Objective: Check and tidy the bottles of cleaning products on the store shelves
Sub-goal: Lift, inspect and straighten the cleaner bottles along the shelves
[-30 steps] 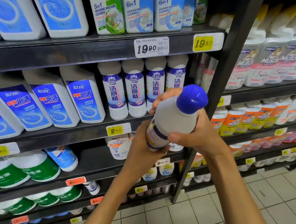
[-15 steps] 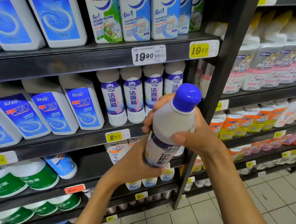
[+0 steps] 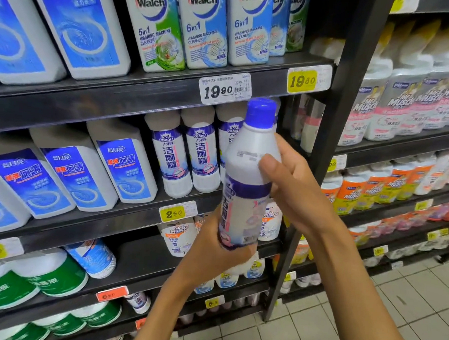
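I hold a white toilet-cleaner bottle [image 3: 246, 186] with a blue cap in front of the middle shelf, nearly upright. My left hand [image 3: 214, 250] grips its base from below. My right hand [image 3: 293, 183] wraps its upper body, thumb across the printed date code. Matching blue-labelled bottles [image 3: 182, 154] stand in a row on the shelf just behind it, partly hidden by the held bottle.
Large blue-labelled jugs [image 3: 88, 173] fill the shelf's left side. Walch washing machine cleaner bottles [image 3: 204, 28] line the shelf above. A black upright post [image 3: 331, 154] divides this bay from Mr Muscle bottles [image 3: 404, 101] on the right. Tiled floor [image 3: 366, 320] lies below.
The bottle has been tipped from a tilt toward me to nearly upright and raised a little. Both hands kept their grip; the label now faces me.
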### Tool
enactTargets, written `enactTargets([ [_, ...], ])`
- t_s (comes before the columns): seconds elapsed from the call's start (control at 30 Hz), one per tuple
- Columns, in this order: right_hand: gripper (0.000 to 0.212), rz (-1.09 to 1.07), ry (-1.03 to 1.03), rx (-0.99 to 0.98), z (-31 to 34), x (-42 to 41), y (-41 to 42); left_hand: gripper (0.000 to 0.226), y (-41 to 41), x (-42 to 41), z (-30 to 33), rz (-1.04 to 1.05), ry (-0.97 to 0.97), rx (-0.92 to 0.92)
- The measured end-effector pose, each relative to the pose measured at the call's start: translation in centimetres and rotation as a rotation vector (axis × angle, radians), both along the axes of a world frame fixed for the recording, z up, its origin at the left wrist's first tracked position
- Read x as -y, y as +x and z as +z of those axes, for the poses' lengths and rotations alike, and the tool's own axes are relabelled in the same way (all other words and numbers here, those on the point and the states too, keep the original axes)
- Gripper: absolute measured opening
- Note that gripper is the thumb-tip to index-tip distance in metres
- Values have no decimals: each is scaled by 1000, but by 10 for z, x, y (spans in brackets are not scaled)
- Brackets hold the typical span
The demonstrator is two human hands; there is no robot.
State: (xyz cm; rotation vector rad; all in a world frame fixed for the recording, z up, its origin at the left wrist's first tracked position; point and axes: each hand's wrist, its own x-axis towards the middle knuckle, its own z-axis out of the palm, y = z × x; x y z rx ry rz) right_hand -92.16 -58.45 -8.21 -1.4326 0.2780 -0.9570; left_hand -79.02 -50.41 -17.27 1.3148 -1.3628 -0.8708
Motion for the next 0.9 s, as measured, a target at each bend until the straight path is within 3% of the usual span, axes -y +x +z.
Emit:
enactTargets([
  [0.07,76,57,59,-4,-3,2,-2,50,-1,-2,-3,-119,92,-17],
  [0.23,30,-127,50,-44,-19,7,1,50,-8,14,-20,-161,153,-83],
  [0.4,46,-427,71,-53,-22,25,-4,50,-6,38,-25,-23,61,-106],
  [0.53,39,-626,62,-72,-18,50,-5,34,-15,68,-21,28,7,-117],
  [0.63,56,-676,25,-161,-15,71,-12,33,-26,87,-18,9,-17,-96],
  [0.9,63,-697,-185,-203,-9,96,-9,51,-44,124,-8,23,-28,-70],
])
